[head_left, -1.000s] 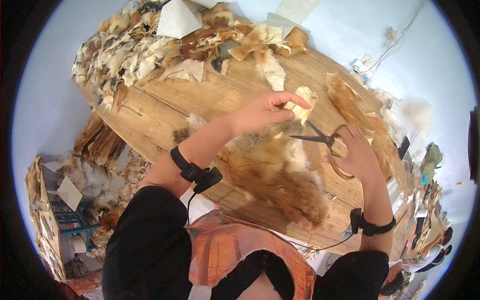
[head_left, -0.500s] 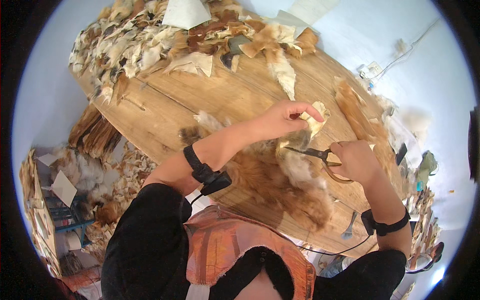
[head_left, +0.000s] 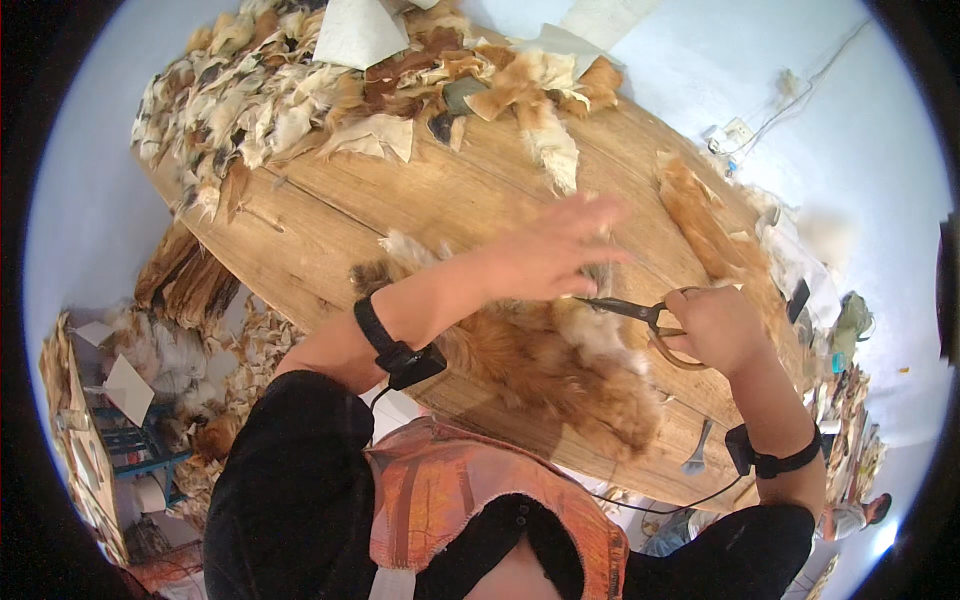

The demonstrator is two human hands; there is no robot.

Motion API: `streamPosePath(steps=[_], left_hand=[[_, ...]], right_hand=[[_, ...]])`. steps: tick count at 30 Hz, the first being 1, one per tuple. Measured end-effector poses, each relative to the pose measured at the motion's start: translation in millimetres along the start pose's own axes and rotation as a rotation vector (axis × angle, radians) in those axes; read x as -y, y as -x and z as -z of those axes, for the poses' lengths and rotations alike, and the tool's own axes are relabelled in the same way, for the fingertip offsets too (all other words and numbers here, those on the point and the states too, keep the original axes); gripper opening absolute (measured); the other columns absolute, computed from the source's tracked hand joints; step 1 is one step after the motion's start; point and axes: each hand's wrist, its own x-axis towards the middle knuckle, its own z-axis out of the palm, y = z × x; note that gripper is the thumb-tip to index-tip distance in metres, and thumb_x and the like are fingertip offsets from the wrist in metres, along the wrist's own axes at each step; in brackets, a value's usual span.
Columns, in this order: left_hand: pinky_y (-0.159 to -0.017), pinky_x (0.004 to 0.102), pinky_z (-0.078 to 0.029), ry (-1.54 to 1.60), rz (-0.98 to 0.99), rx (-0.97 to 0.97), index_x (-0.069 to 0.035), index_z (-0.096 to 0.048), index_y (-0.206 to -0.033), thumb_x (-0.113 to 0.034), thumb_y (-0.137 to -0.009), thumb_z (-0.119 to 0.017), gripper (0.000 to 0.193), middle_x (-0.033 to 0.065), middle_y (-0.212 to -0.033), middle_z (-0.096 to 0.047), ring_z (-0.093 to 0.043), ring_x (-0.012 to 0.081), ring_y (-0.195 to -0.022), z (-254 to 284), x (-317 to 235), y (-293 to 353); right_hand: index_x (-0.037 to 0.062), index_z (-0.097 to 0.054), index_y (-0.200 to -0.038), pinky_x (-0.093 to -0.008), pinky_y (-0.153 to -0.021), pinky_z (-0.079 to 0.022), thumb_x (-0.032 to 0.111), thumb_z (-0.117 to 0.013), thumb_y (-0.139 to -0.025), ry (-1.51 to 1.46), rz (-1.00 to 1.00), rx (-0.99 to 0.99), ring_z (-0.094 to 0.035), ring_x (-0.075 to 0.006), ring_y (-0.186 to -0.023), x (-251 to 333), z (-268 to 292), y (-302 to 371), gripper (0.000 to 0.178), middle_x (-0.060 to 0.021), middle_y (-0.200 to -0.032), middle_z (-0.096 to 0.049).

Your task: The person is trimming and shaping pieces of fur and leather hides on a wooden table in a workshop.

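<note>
Brown fur pelt (head_left: 540,360) beneath left hand (head_left: 562,245)

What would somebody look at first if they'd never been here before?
Probably the fluffy ginger fur piece on the near part of the wooden table, in front of the person. Next might be the dark scissors in the right hand, pointing toward the fur. The big heap of white, tan and brown fur scraps at the table's far left is hard to miss too.

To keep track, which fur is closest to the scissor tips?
The large orange-brown fur, partly hidden by the left hand: the scissors reach it. The strip at right and pile at left lie farther off.
</note>
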Motion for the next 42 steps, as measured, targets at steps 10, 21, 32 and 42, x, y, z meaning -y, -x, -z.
streamPosePath(steps=[10, 21, 32, 42], left_hand=[[-0.103, 0.0481, -0.046, 0.145, -0.193, 0.482, -0.013, -0.062, -0.110, -0.017, -0.087, -0.068, 0.023, 0.0099, -0.107, -0.063, -0.061, 0.0359, -0.107, 8.7, 23.8, 5.6], [-0.080, 0.0515, -0.053, 0.098, -0.106, 0.527, -0.014, -0.060, -0.110, -0.013, -0.089, -0.065, 0.022, 0.0091, -0.111, -0.061, -0.065, 0.0384, -0.097, 22.3, 11.3, -1.6], [-0.081, 0.0473, -0.053, 0.231, -0.055, 0.462, -0.015, -0.061, -0.111, -0.017, -0.089, -0.068, 0.023, 0.0072, -0.114, -0.062, -0.064, 0.0361, -0.102, 30.3, 22.7, -2.6], [-0.083, 0.0469, -0.050, 0.228, -0.009, 0.465, -0.013, -0.063, -0.108, -0.018, -0.090, -0.068, 0.019, 0.0080, -0.106, -0.062, -0.062, 0.0356, -0.101, 28.0, 40.6, -11.2]], right_hand=[[0.0074, -0.064, -0.095, -0.0461, -0.072, -0.054, 0.035, -0.079, -0.077, -0.022, -0.032, 0.084, -0.070, -0.0337, -0.083, 23.7, 18.6, -12.1, 0.036, -0.0137, -0.081, -0.069], [0.0061, -0.066, -0.094, -0.0470, -0.067, -0.055, 0.037, -0.078, -0.078, -0.025, -0.008, 0.169, -0.071, -0.0354, -0.075, 27.9, 10.2, -32.0, 0.037, -0.0144, -0.073, -0.069], [0.0042, -0.064, -0.090, -0.0475, -0.064, -0.052, 0.055, -0.080, -0.078, -0.137, -0.183, -0.019, -0.068, -0.0388, -0.072, 43.8, -16.3, -18.5, 0.054, -0.0169, -0.072, -0.067], [0.0072, -0.064, -0.087, -0.0467, -0.058, -0.051, 0.059, -0.079, -0.078, -0.263, -0.218, -0.104, -0.066, -0.0396, -0.062, 48.4, -71.2, -11.4, 0.055, -0.0163, -0.063, -0.063]])
